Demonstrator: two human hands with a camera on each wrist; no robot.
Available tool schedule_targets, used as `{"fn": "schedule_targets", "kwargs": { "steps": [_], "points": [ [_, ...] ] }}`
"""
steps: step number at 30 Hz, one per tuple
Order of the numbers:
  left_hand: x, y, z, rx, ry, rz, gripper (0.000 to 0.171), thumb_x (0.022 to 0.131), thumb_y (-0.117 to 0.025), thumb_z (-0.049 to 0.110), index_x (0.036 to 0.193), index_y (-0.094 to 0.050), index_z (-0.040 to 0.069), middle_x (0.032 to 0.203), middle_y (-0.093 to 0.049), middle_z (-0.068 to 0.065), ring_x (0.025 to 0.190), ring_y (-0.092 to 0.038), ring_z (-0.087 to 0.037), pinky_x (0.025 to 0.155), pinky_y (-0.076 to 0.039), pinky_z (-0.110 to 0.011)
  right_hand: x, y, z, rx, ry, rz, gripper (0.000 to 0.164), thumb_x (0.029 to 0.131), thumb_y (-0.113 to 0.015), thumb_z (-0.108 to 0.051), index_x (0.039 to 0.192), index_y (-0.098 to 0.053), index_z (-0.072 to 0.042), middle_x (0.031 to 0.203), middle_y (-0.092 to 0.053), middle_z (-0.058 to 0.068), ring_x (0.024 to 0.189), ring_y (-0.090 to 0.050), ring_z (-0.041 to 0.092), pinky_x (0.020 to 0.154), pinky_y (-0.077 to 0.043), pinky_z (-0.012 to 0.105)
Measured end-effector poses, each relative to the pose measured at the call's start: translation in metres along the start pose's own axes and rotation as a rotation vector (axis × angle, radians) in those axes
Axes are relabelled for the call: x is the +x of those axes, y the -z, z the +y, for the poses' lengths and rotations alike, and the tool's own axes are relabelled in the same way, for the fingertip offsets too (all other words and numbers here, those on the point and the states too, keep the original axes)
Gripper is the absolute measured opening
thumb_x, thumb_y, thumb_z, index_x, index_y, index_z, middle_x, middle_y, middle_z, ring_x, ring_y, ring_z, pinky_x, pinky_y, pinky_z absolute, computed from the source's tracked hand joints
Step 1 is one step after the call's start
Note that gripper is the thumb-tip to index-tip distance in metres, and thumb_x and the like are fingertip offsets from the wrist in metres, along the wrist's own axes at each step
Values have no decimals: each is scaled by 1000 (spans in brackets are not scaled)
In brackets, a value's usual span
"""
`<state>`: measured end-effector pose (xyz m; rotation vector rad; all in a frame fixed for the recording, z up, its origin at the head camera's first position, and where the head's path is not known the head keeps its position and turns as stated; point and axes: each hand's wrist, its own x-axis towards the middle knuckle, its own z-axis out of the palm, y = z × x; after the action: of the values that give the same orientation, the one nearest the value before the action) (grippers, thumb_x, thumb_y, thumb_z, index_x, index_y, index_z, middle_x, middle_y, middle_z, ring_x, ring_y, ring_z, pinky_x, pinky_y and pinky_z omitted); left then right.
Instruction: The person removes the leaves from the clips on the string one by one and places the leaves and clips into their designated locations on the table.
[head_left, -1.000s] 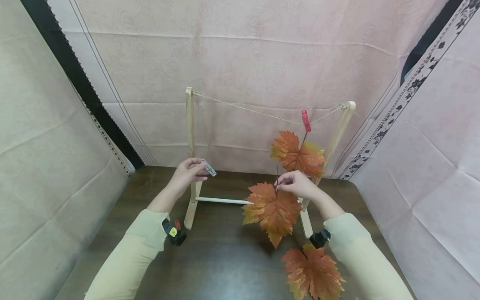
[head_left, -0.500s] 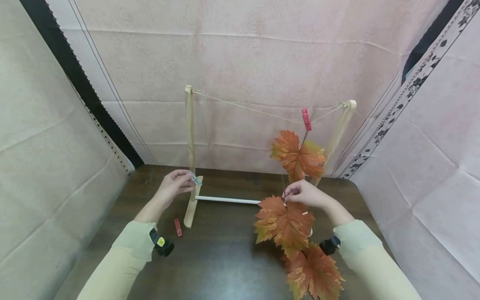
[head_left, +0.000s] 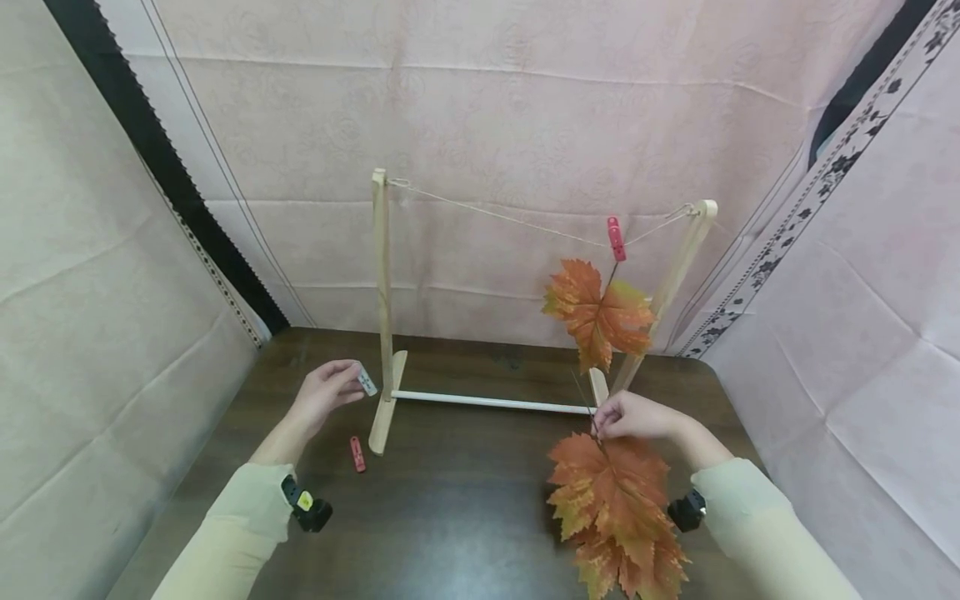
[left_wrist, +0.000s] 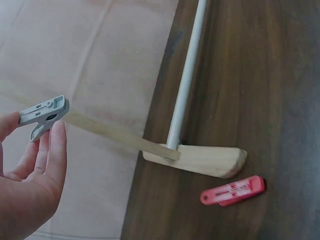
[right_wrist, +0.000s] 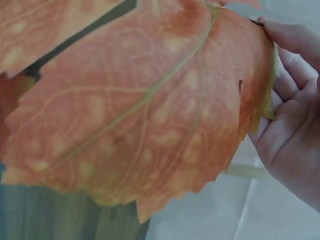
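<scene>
Between thumb and fingers my left hand [head_left: 327, 392] pinches a pale grey-blue clothespin [left_wrist: 47, 114], just left of the rack's left post. My right hand [head_left: 630, 416] pinches the thin stem of an orange artificial maple leaf [head_left: 603, 483], which hangs below the fingers and fills much of the right wrist view. Another leaf [head_left: 645, 571] lies on the table, partly hidden behind the held one. From the rack's string [head_left: 495, 215] hangs a third leaf [head_left: 596, 308], its stem clipped by a red clothespin [head_left: 616, 239].
A wooden rack with a left post [head_left: 382, 283], a right post [head_left: 675, 275] and a white crossbar [head_left: 487, 402] stands toward the table's back. A loose red clothespin [head_left: 357, 454] lies on the table [head_left: 435, 517] near its left foot. Cloth hangs behind and at both sides.
My left hand has moved left and down with the grey-blue clothespin. My right hand has moved right and down, bringing its leaf in front of the one on the table.
</scene>
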<state>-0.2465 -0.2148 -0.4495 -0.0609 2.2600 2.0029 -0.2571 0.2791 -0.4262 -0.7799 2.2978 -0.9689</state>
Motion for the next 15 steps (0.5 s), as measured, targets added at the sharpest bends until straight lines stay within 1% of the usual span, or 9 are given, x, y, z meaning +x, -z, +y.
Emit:
{"fn": "schedule_targets", "kwargs": {
  "steps": [4,7,11,15],
  "points": [
    [-1,5,-10,21,51,9,62,97,-47,36,138,-31,-9,109,-55,-6,86,-59,2,83,-52,-16,-8,-4,15,67,-40,-34,13,78,-55,4,83,-67,7,76,-66,6,58,-42,0,55,-39,16],
    [-2,9,-19,22,80,21,63,97,-47,36,138,-31,-9,108,-55,-6,85,-59,2,83,-53,-17,-13,-7,23,96,-70,-58,12,76,-55,6,81,-65,10,73,-64,2,57,-41,0,54,-37,15],
    [-4,14,-31,36,117,42,64,97,-48,37,137,-31,-9,110,-56,-8,85,-59,2,83,-53,-18,-21,-9,32,29,-87,-75,10,74,-56,4,78,-65,8,67,-60,-4,55,-43,0,53,-39,16],
    [-7,21,-45,61,172,74,65,96,-48,38,137,-32,-10,114,-56,-13,87,-59,0,84,-53,-19,-28,-11,44,-5,-115,-90,8,73,-58,4,75,-65,6,65,-60,-4,54,-43,0,54,-40,16]
  ]
}}
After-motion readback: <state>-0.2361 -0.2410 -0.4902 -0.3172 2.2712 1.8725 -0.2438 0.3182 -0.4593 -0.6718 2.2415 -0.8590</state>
